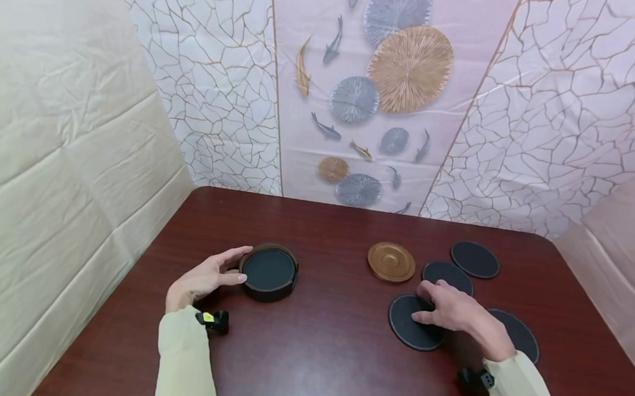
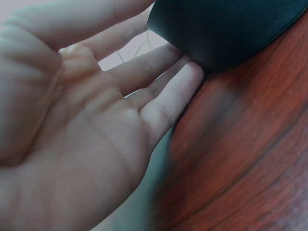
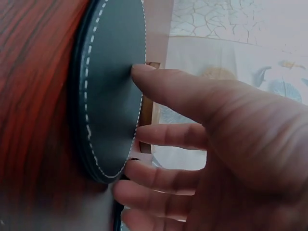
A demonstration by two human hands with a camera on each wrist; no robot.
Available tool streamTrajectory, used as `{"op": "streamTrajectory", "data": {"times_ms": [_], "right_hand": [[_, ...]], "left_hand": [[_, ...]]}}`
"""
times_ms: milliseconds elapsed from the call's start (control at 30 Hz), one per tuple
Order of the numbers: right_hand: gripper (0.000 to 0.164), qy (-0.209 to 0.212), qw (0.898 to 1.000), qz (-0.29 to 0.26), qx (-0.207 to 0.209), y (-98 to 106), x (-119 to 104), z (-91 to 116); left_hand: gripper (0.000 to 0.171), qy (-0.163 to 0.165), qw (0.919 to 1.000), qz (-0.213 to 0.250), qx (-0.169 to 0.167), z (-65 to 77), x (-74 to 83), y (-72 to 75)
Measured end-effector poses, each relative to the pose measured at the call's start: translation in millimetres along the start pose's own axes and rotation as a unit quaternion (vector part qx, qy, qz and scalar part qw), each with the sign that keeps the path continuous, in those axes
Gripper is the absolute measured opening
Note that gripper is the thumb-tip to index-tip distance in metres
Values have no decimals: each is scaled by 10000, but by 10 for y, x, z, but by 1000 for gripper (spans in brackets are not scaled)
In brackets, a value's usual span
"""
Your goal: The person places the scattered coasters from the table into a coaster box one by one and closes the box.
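Observation:
On the left of the table, a round dark coaster holder (image 1: 268, 294) contains a black coaster (image 1: 268, 269). My left hand (image 1: 203, 280) grips the holder's left side, thumb at the front rim and index finger at the back. In the left wrist view, the fingers lie against the dark holder (image 2: 226, 33). To the right, my right hand (image 1: 457, 309) is over a round black coaster (image 1: 405, 323). White stitching rings this coaster (image 3: 113, 96) in the right wrist view. The thumb touches its top, and the other fingers extend by its edge.
Behind the right hand lie a brown round disc (image 1: 391, 261) with a raised centre and two black coasters, one nearer (image 1: 446, 273) and one farther (image 1: 475, 259). Another coaster (image 1: 518, 335) is partly under the right wrist. Patterned cloth (image 1: 226, 79) hangs beyond the brown table (image 1: 316, 353).

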State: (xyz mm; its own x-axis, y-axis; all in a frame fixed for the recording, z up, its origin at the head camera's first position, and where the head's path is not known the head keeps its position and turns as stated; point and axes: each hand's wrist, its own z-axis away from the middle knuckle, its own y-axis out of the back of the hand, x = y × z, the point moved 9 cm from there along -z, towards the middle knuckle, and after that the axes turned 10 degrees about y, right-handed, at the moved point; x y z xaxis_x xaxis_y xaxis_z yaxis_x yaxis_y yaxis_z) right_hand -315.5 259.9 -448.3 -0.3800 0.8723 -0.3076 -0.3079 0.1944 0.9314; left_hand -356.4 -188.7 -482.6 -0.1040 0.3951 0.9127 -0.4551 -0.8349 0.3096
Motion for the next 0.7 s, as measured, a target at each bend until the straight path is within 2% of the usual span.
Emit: {"op": "streamTrajectory", "data": {"times_ms": [133,267,433,700], "right_hand": [[56,-160,9997,37,-168,-18,48,8],[62,-380,9987,-160,-305,-31,117,16],[57,-422,9972,-531,-317,-70,171,13],[56,-372,9974,-587,-196,-61,180,18]], "left_hand": [[72,-40,10000,-49,36,3,-5,1],[72,-54,10000,-54,29,-4,-9,4],[71,-85,10000,-9,-3,-8,-6,-4],[73,-110,9999,35,-23,-17,-8,-14]]}}
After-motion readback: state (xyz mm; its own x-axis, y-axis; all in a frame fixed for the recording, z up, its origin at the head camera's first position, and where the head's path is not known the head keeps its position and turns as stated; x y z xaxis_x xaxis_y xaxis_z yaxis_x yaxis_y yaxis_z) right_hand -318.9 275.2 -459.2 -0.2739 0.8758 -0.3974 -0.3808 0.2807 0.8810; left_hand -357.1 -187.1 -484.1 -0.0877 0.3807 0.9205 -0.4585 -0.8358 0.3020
